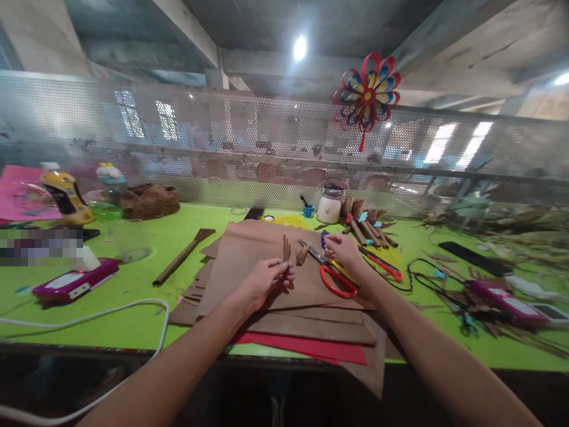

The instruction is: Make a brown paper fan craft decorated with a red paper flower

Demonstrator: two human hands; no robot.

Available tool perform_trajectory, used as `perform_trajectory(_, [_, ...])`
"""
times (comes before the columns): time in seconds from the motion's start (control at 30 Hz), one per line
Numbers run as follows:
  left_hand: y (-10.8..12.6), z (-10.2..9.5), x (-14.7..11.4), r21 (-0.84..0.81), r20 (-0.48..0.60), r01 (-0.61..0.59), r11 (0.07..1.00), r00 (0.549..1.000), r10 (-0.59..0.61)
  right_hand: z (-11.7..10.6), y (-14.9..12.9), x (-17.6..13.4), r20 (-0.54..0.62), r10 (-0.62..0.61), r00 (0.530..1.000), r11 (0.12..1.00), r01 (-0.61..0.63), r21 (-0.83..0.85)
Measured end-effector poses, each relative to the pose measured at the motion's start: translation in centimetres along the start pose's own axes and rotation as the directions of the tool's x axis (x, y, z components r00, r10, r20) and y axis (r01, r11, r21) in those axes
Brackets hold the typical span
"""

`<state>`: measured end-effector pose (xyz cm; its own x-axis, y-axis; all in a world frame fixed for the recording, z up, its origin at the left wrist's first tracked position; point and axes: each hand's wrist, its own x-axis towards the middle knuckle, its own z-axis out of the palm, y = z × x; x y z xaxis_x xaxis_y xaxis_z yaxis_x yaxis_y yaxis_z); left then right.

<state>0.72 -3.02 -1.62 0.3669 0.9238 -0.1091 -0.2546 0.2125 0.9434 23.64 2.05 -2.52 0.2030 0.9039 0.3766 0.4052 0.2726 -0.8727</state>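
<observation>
My left hand (269, 279) is closed in a pinch on a small bundle of thin brown paper strips (287, 248), which stands upright from the fingertips. To its right, my right hand (343, 248) has its fingers pinched on a small dark blue piece (324, 238), whose kind I cannot make out. Both hands are above a stack of brown paper sheets (249, 249). Orange-handled scissors (338, 281) lie on the sheets below my right hand, blades pointing up and left. Beside the blades is a small folded brown piece (301, 255).
A second pair of scissors (384, 265) lies right of my right forearm. Behind are a lidded jar (330, 204), a small blue pot (308, 210) and several rolled brown bundles (367, 228). At left are a brown roll (182, 258), a purple device (77, 283) and a white cable (166, 320).
</observation>
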Motion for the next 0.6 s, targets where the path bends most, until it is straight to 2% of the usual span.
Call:
perform_trajectory(0.13, [-0.2,-0.1,0.3,0.009,-0.015,-0.003,1.000,1.000,0.003,0.7,-0.1,-0.8,0.099,-0.077,0.992,0.994,0.084,-0.075])
perform_trajectory(0.2, [-0.2,-0.2,0.5,0.000,-0.025,0.012,1.000,1.000,-0.012,1.4,-0.9,-1.7,0.184,-0.144,0.972,0.981,0.164,-0.101])
perform_trajectory(0.27, [0.2,-0.2,0.5,-0.036,-0.032,0.038,0.999,0.999,-0.039,2.1,-1.7,-2.7,0.311,-0.265,0.913,0.928,0.329,-0.176])
perform_trajectory(0.37, [1.9,0.1,0.3,-0.078,-0.035,0.039,0.996,0.999,-0.042,3.0,-2.4,-3.9,0.469,-0.382,0.796,0.735,0.569,-0.367])
perform_trajectory(0.4, [2.8,0.3,0.2,-0.071,-0.033,0.019,0.997,0.999,-0.021,3.3,-2.4,-4.1,0.490,-0.386,0.782,0.682,0.599,-0.420])
perform_trajectory(0.47, [4.5,0.6,0.3,-0.029,-0.029,-0.046,0.999,0.999,0.045,3.8,-2.1,-4.2,0.494,-0.371,0.786,0.630,0.604,-0.488])
perform_trajectory(0.6, [6.2,0.7,1.7,0.036,-0.005,-0.163,0.986,0.987,0.163,4.1,-1.3,-3.9,0.461,-0.350,0.816,0.644,0.567,-0.514])
